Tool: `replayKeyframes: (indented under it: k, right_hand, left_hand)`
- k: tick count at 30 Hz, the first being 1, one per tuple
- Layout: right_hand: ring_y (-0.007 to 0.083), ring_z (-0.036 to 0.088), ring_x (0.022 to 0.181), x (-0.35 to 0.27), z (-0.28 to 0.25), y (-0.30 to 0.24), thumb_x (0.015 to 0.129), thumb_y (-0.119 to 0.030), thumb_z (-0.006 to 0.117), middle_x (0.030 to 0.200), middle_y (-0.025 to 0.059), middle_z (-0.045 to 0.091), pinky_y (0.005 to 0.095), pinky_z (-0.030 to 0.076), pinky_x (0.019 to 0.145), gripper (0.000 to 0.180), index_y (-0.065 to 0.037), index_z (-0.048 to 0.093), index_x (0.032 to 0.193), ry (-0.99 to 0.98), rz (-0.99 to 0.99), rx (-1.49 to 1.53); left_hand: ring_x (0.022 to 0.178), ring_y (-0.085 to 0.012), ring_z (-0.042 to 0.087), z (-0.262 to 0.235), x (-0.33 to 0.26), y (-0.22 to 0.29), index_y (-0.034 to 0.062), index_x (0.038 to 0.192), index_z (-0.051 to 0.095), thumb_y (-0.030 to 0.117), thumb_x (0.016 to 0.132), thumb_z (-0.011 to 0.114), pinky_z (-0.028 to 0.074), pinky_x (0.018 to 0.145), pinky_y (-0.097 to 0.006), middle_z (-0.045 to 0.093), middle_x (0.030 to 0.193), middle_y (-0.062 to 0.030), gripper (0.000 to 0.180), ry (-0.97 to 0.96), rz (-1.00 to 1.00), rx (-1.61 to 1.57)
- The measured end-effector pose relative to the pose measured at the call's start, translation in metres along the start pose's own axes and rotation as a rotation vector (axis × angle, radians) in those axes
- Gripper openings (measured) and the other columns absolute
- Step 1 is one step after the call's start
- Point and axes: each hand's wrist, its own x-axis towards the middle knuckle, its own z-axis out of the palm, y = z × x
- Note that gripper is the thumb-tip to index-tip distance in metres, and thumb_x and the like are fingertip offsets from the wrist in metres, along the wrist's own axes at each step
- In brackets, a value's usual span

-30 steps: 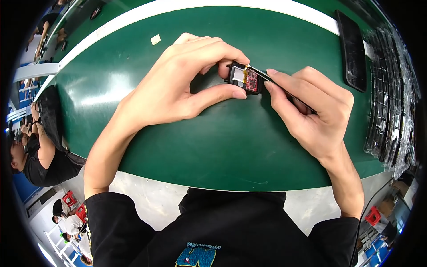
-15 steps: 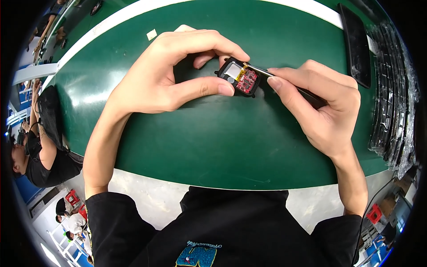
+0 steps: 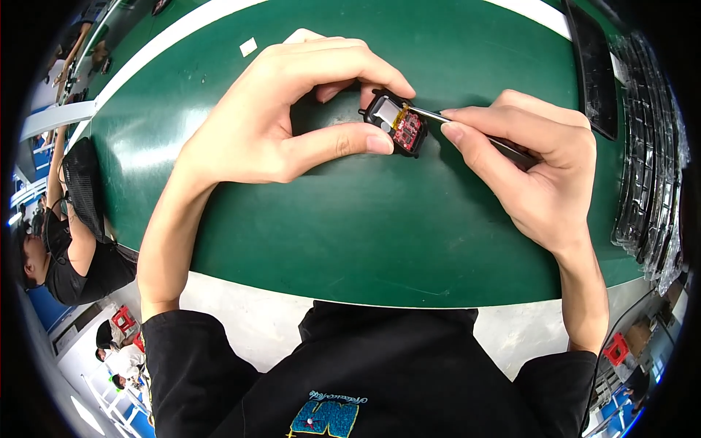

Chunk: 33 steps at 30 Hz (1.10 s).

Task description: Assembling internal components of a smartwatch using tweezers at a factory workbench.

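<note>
Above the table, my left hand (image 3: 270, 120) grips a small black watch-like case (image 3: 399, 151) by its edges, thumb on the near side and a fingertip on the far side. The open case shows a silver-grey cell (image 3: 385, 111), yellow tape and a red circuit board (image 3: 410, 133). My right hand (image 3: 544, 150) is closed like a pen grip around slim dark-handled tweezers (image 3: 431, 114). Their silver tip reaches the yellow tape beside the board; whether it pinches anything is too small to tell. The other fingers of my left hand are partly hidden behind the case.
The green table (image 3: 350, 233) has a white edge. A small pale square (image 3: 248, 47) lies beyond my left hand. At the right are a black flat tray (image 3: 590, 69) and a stack of plastic-wrapped black trays (image 3: 642, 160). Another person (image 3: 77, 248) sits at the left.
Both hands and the case have shifted slightly in the picture. The tweezers' tip stays at the yellow tape, and the case is tilted a little differently.
</note>
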Motion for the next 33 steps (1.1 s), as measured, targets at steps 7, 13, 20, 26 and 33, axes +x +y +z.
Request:
replayKeyframes:
  k: [7,13,20,26,33]
  right_hand:
    - [0.0073,0.05,0.057,0.0,0.001,0.001,0.089,0.004,0.087,0.068,0.003,0.063,0.0274,0.033,0.052,0.015,0.003,0.087,0.104,0.015,-0.045,-0.019]
    - [0.0076,0.05,0.056,-0.001,0.002,0.003,0.088,0.004,0.086,0.067,0.003,0.062,0.0274,0.033,0.052,0.016,0.003,0.087,0.104,0.014,-0.046,0.003]
    - [0.0054,0.053,0.059,-0.003,-0.005,-0.002,0.089,0.004,0.086,0.069,0.0018,0.064,0.0256,0.035,0.054,0.017,0.003,0.086,0.106,0.03,-0.029,-0.009]
    - [0.0034,0.057,0.078,-0.004,-0.001,0.01,0.102,-0.007,0.083,0.097,-0.0006,0.072,0.0218,0.044,0.062,0.024,0.003,0.079,0.123,0.159,0.151,0.274]
    - [0.0121,0.074,0.086,0.002,0.008,-0.014,0.094,-0.008,0.089,0.101,0.0107,0.076,0.0248,0.059,0.073,0.034,0.005,0.078,0.122,-0.045,-0.001,0.097]
  left_hand:
    - [0.092,-0.0189,0.06,0.001,0.002,-0.002,0.0068,0.123,0.082,0.019,0.082,0.093,0.046,0.081,-0.033,0.078,0.109,-0.0029,0.044,-0.015,0.094,0.077]
    - [0.093,-0.0198,0.062,0.001,0.003,-0.004,0.0066,0.121,0.082,0.022,0.082,0.095,0.046,0.077,-0.033,0.078,0.107,-0.0034,0.044,-0.003,0.11,0.075]
    - [0.086,-0.0157,0.054,0.007,-0.002,-0.001,0.0067,0.126,0.08,0.02,0.079,0.096,0.041,0.077,-0.031,0.071,0.098,-0.0011,0.051,0.025,0.04,0.023]
    - [0.089,-0.0131,0.056,0.009,0.004,0.004,0.004,0.128,0.078,0.008,0.079,0.094,0.043,0.078,-0.029,0.074,0.109,-0.0016,0.052,0.025,0.02,0.085]
    - [0.087,-0.0102,0.054,0.007,0.006,-0.009,0.0027,0.143,0.064,0.013,0.087,0.094,0.044,0.079,-0.027,0.066,0.099,-0.0022,0.064,-0.007,0.03,-0.161]
